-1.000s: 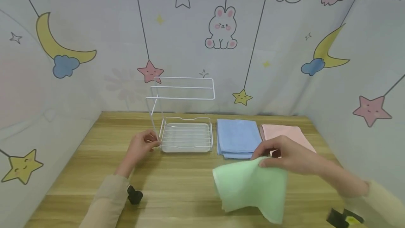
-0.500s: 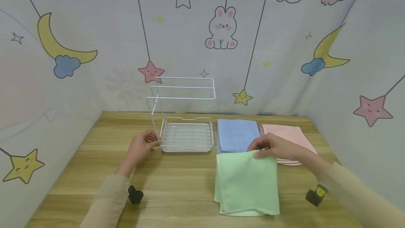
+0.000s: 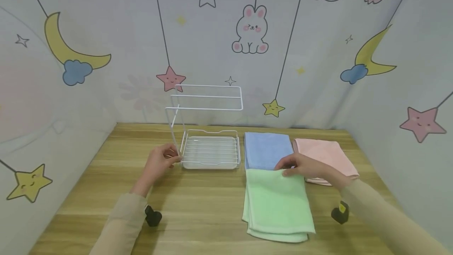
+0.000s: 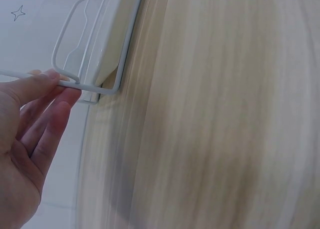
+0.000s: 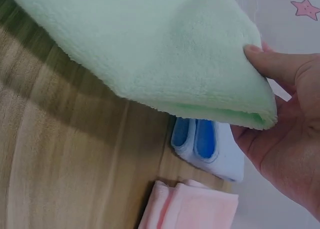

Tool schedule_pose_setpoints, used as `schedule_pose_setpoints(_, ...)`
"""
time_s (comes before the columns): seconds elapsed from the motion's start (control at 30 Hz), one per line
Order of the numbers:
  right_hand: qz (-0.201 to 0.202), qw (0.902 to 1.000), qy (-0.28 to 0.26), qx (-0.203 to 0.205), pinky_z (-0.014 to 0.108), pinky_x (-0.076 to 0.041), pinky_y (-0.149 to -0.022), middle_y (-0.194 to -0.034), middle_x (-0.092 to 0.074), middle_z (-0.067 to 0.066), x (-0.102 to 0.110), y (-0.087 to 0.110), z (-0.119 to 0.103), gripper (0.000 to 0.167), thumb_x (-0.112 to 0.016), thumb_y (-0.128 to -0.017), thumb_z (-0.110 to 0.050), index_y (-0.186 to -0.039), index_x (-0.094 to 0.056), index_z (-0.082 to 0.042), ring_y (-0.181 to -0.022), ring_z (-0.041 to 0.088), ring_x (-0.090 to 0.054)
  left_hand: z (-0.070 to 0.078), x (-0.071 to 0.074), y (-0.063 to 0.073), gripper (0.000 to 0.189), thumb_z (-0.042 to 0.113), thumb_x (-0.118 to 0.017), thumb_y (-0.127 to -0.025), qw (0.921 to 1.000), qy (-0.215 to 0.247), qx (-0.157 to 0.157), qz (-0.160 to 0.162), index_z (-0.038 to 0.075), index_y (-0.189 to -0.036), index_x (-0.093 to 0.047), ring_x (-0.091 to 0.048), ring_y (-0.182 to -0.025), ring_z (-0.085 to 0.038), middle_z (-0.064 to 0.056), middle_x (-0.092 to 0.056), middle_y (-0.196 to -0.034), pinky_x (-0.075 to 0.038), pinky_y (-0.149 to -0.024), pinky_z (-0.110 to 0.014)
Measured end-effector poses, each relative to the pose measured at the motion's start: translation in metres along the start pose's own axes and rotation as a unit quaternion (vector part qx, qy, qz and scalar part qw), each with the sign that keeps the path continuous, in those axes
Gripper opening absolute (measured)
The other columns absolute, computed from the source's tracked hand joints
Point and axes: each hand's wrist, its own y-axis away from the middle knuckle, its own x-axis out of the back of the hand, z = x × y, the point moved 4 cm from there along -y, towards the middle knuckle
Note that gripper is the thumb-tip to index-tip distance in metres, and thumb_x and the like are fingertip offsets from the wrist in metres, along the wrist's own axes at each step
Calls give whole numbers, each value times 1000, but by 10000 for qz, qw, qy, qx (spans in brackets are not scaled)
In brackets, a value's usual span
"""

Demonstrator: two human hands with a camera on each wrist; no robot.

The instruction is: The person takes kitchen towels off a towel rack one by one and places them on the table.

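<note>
My left hand [image 3: 161, 163] pinches the lower left wire of a white wire rack [image 3: 207, 108]; the left wrist view shows thumb and fingertips on that wire [image 4: 92, 88]. With thumb and fingers my right hand [image 3: 306, 168] grips the far folded edge of a light green towel [image 3: 277, 204], which slopes down toward me with its layers hanging loose at the near edge. Just behind it lies a folded blue towel [image 3: 267, 148], its near edge covered by the green one. A folded pink towel [image 3: 325, 156] rests to the right, partly hidden by the right hand.
A shallow white tray [image 3: 210, 165] sits under the rack's lower wires. The wooden table [image 3: 198, 215] ends at a white cartoon-print curtain [image 3: 212, 50] at the back, with more curtain on both sides. Small black devices [image 3: 153, 216] are worn at the wrists.
My right hand has moved left and slightly forward with the green towel, which has swung from a crumpled slant to hanging flatter. The left hand stays on the rack.
</note>
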Motion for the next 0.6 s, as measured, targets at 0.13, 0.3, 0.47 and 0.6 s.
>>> schedule_pose_setpoints(0.13, 361, 9987, 168, -326, 21, -54, -80, -112, -73, 2, -3, -2, 10, 20, -63, -97, -18, -115, -71, -13, -93, 0, -62, 0, 0, 0, 14, 0, -74, -84, 10000, -10, -10, 4, -1, -88, -61, -73, -81, -34, -25, -73, -91, -58, -55, -25)
schedule_pose_setpoints(0.3, 834, 9928, 616, -608, 19, -52, -81, -108, -75, 4, -5, -6, 22, 17, -67, -94, -16, -109, -74, -14, -95, 4, -64, 0, 0, 1, 14, -1, -74, -83, 10000, 1, -30, 25, -1, -87, -61, -73, -80, -34, -25, -73, -90, -60, -55, -29)
schedule_pose_setpoints(0.47, 934, 9911, 665, -670, 18, -52, -83, -106, -76, 2, -9, -9, 29, 16, -66, -94, -13, -108, -75, -14, -97, 4, -65, 0, 0, 0, 14, 0, -74, -83, 10000, -3, -63, 34, 0, -88, -61, -73, -78, -29, -24, -73, -89, -60, -55, -30)
schedule_pose_setpoints(0.6, 924, 9912, 710, -632, 18, -52, -81, -107, -76, 7, -13, -10, 31, 18, -66, -94, -12, -110, -74, -10, -98, 9, -67, -2, 1, 0, 15, 1, -74, -84, 10000, 24, -87, 22, 0, -88, -60, -72, -78, -25, -24, -73, -89, -58, -55, -25)
